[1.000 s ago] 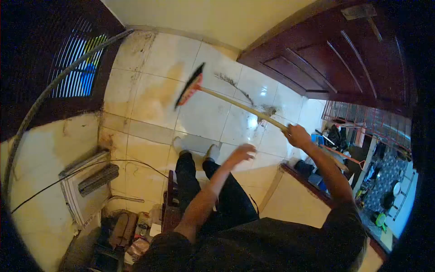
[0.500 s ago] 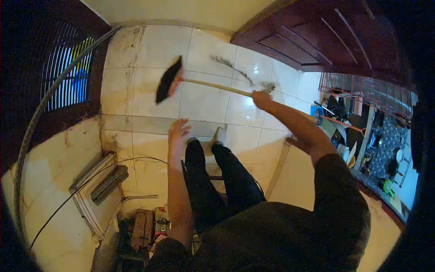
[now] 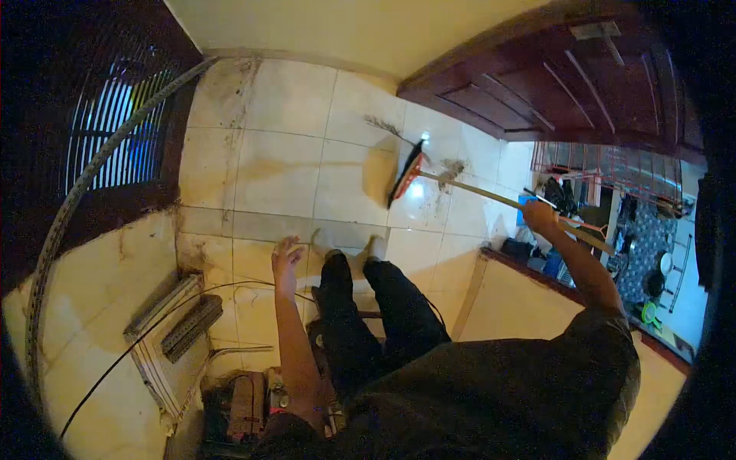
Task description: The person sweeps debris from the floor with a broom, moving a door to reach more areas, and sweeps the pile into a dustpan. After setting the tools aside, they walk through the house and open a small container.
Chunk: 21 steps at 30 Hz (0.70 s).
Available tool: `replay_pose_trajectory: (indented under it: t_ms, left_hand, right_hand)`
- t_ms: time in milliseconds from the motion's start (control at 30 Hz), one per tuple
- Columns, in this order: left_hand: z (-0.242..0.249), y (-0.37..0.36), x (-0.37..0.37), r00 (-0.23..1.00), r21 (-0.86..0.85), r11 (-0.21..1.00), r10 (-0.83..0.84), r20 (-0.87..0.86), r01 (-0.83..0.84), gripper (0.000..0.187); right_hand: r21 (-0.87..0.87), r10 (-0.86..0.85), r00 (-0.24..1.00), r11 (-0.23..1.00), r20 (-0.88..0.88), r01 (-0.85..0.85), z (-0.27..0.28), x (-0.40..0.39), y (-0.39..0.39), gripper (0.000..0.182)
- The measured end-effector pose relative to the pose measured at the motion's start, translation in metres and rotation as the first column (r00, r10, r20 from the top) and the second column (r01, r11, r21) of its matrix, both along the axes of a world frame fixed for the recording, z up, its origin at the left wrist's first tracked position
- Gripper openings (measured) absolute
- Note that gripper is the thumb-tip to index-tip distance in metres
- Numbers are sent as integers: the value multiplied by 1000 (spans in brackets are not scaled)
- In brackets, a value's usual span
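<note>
My right hand (image 3: 541,218) is wrapped round the wooden handle of a broom (image 3: 479,190), near its far end. The broom's red head with black bristles (image 3: 406,173) rests on the tiled floor (image 3: 284,165), ahead of my feet. Close to the head lie a dark patch of dirt (image 3: 452,169) and a streak of dark debris (image 3: 381,123). My left hand (image 3: 287,256) hangs in the air over the floor, left of my feet, with its fingers apart and nothing in them.
A dark red panelled door (image 3: 529,84) stands at the upper right. Kitchen items fill the space beyond the doorway, among them a green strainer (image 3: 650,313). At lower left, a white panel (image 3: 165,337) leans by the wall, near a black cable (image 3: 146,307). A slatted window (image 3: 123,126) is on the left.
My right hand has pulled the broom to the right, its head sliding from the left tiles to beside the dirt patch. My left hand has dropped slightly lower and to the left.
</note>
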<state>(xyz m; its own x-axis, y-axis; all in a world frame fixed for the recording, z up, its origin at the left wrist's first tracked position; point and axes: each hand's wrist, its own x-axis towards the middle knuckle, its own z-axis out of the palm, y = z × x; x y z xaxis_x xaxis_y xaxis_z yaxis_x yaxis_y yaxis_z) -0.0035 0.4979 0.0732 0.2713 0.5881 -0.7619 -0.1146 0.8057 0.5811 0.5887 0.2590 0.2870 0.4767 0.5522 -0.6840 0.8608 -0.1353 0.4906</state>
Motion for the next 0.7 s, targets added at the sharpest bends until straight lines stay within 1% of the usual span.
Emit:
replay_pose_trajectory:
  t_ms: [33, 67, 100, 167, 233, 267, 300, 333, 367, 400, 433, 467, 500, 533, 567, 600, 633, 667, 700]
  left_hand:
    - [0, 2, -1, 1000, 2, 1000, 7, 0, -7, 35]
    - [1, 3, -2, 999, 10, 1000, 20, 30, -21, 35]
    - [0, 7, -1, 998, 21, 999, 30, 62, -31, 35]
    - [-1, 10, 1, 999, 8, 1000, 17, 44, -17, 35]
    - [-1, 14, 15, 999, 4, 1000, 10, 35, -10, 35]
    - [2, 17, 23, 999, -3, 1000, -16, 33, 16, 35]
    - [4, 19, 30, 999, -9, 999, -44, 25, 44, 35]
    - [3, 20, 40, 999, -3, 999, -51, 18, 51, 35]
    - [1, 20, 50, 991, 14, 992, -128, 31, 128, 33]
    - [-1, 22, 61, 978, 35, 979, -204, 44, 203, 31]
    - [-1, 23, 72, 976, 40, 976, -217, 36, 215, 31]
    - [-1, 21, 77, 979, -6, 980, -201, 35, 201, 31]
    - [-2, 19, 84, 983, -54, 982, -181, 37, 183, 31]
    - [-1, 14, 88, 979, -66, 977, -201, 26, 203, 31]
    - [0, 14, 92, 979, -17, 979, -201, 27, 201, 31]
    - [-1, 17, 95, 981, 38, 981, -193, 30, 192, 31]
    - [-1, 21, 96, 979, 39, 979, -203, 22, 202, 31]
    - [-1, 25, 95, 975, -1, 975, -222, -21, 222, 32]
    - [0, 30, 97, 968, -40, 970, -242, -61, 239, 33]
  right_hand:
    - [14, -109, 993, 994, 48, 109, 27, -29, 28, 24]
    - [50, -189, 981, 981, 35, 188, 56, -63, 60, 27]
    - [54, -193, 981, 980, 35, 191, 52, -67, 66, 27]
    - [185, -32, 979, 980, -201, 70, 37, -66, 65, 30]
    - [235, -87, 958, 960, -275, 155, -4, -76, 94, 31]
    - [258, -70, 939, 952, -336, 164, -18, -90, 123, 31]
    - [291, -25, 913, 944, -407, 156, -37, -104, 153, 29]
    - [313, 70, 913, 947, -402, 65, -63, -115, 180, 29]
    - [291, -47, 908, 939, -416, 182, -75, -135, 219, 31]
    - [389, 74, 882, 912, -466, 129, -110, -137, 242, 32]
    - [401, 68, 861, 902, -503, 163, -140, -142, 275, 31]
    - [365, -82, 836, 873, -542, 323, -135, -156, 311, 31]
    - [419, 30, 822, 870, -569, 258, -172, -151, 337, 29]
    - [384, 11, 849, 895, -529, 227, -170, -158, 360, 26]
    - [350, -6, 874, 915, -486, 201, -163, -159, 381, 22]
    - [351, -19, 870, 910, -493, 219, -193, -148, 390, 22]
    - [392, -24, 882, 890, -470, 233, -237, -136, 396, 21]
    - [432, -30, 895, 868, -445, 244, -263, -127, 401, 20]
    - [478, -14, 900, 843, -436, 245, -263, -119, 389, 22]
